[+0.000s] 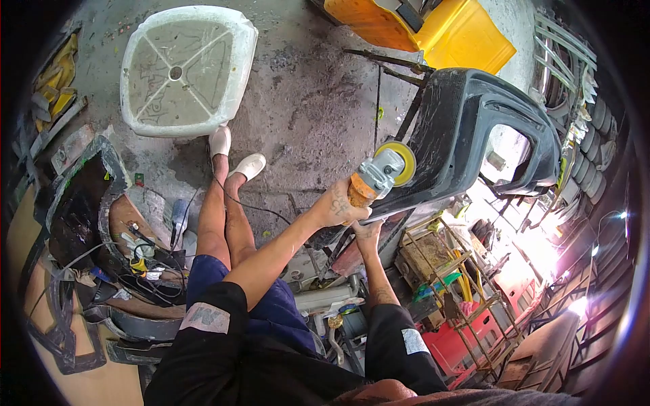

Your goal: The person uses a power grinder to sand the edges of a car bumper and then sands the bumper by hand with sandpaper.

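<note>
My left hand (pixel 333 205) is wrapped round the orange and grey body of an angle grinder (pixel 369 184). The grinder's round yellow disc (pixel 399 164) lies at the left side of a large black moulded part (pixel 440 139), which looks like a vehicle bumper with a rectangular opening. Whether the disc touches the surface I cannot tell. My right hand (pixel 369 232) is closed at the lower edge of the black part, just below the grinder, with its fingertips partly hidden. A thin dark stand (pixel 409 111) shows behind the black part.
An upturned white plastic stool (pixel 176 71) stands upper left. A yellow part (pixel 467 37) is at the top. My shoes (pixel 249 166) are left of centre, with a cable (pixel 261 208) across my legs. Dark panels and tools (pixel 142 250) lie left; a rusty metal rack (pixel 467 291) stands lower right.
</note>
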`<state>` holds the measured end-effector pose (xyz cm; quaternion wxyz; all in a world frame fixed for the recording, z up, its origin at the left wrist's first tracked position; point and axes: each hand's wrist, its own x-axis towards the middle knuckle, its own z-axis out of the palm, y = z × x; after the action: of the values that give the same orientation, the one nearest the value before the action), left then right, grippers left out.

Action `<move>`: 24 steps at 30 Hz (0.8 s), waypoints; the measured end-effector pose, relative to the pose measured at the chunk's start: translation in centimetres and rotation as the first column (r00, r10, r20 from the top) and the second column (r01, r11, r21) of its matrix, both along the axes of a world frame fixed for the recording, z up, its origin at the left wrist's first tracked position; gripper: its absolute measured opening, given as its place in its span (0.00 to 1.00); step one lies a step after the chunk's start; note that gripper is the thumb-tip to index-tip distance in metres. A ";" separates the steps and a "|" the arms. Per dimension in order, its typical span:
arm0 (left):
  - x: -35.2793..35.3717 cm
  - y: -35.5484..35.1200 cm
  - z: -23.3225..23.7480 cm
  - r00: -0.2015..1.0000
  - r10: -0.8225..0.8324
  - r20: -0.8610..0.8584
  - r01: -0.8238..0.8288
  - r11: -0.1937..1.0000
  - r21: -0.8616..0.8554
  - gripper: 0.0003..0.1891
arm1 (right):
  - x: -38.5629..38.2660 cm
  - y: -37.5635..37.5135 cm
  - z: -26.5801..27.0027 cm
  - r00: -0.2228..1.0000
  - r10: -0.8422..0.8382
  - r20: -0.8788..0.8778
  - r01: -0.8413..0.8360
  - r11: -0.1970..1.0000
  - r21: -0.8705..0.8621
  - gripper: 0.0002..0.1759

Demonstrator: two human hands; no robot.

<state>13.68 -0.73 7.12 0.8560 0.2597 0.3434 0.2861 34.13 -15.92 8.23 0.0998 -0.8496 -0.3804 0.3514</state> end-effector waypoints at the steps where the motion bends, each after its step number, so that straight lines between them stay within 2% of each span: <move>1: 0.2 -0.2 -0.1 1.000 0.016 0.001 -0.016 1.000 -0.005 0.30 | 0.0 0.0 0.0 0.993 -0.097 -0.066 0.094 0.994 -0.049 0.56; 5: 0.2 -0.4 -0.6 0.999 -0.042 0.000 0.042 0.999 -0.001 0.30 | 0.6 -0.5 -0.2 0.997 -0.072 -0.032 0.068 0.993 -0.092 0.57; 10: -0.4 0.0 -0.5 0.998 -0.059 0.000 0.059 0.998 -0.016 0.29 | 0.4 -0.5 -0.3 1.000 -0.006 -0.004 0.006 1.000 -0.012 0.56; 14: -0.6 0.3 -0.3 0.998 -0.061 0.004 0.061 0.998 -0.014 0.30 | -0.1 0.1 0.1 0.999 -0.012 -0.031 0.011 1.000 -0.025 0.56; 19: -0.3 0.4 0.1 1.000 -0.017 0.013 0.017 1.000 0.002 0.31 | -0.7 0.6 0.7 0.993 -0.098 -0.065 0.094 0.994 -0.054 0.51; 24: -0.3 0.4 0.1 0.999 -0.053 0.005 0.053 0.999 -0.006 0.31 | -0.6 0.8 0.8 0.992 -0.081 -0.095 0.076 0.996 -0.050 0.52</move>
<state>13.37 -0.34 7.24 0.8649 0.2651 0.3354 0.2630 33.51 -15.14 9.06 0.1123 -0.8478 -0.3333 0.3969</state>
